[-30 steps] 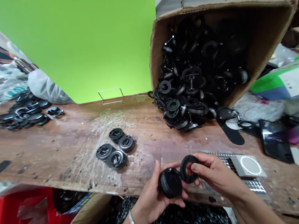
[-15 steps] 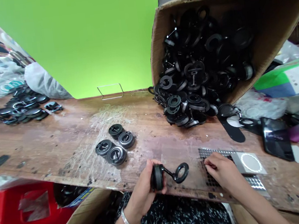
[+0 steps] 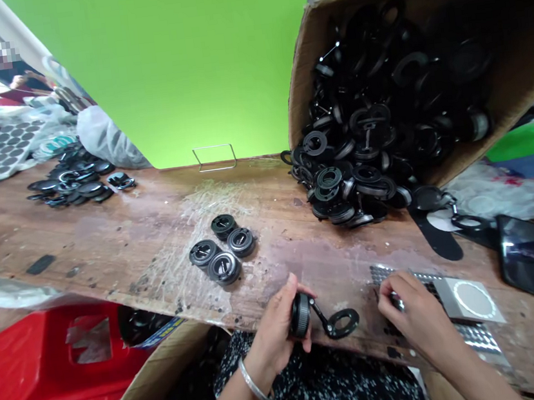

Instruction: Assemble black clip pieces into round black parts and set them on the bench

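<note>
Left hand [image 3: 276, 325], lower centre: grips black disc [image 3: 302, 317] by its ribbed edge, hinged ring [image 3: 346, 333] free; hold steady. Right hand [image 3: 414, 308], lower right: narrow, at dotted sheet [image 3: 381, 271]; whether holding anything cannot be determined. Beyond, mid-frame: four discs [image 3: 224, 268], grouped.

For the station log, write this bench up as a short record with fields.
Left hand: gripping a ribbed black ring holder, its hinged ring swung out
Right hand: fingers curled, over a silver dotted sheet; shiny bit at the thumb, too small to identify
Bench centre: four folded black ring holders, grouped
Bench far left: pile of black parts
Cardboard box: opening faces the bench, black ring holders spilling out
Backdrop: green panel
</note>
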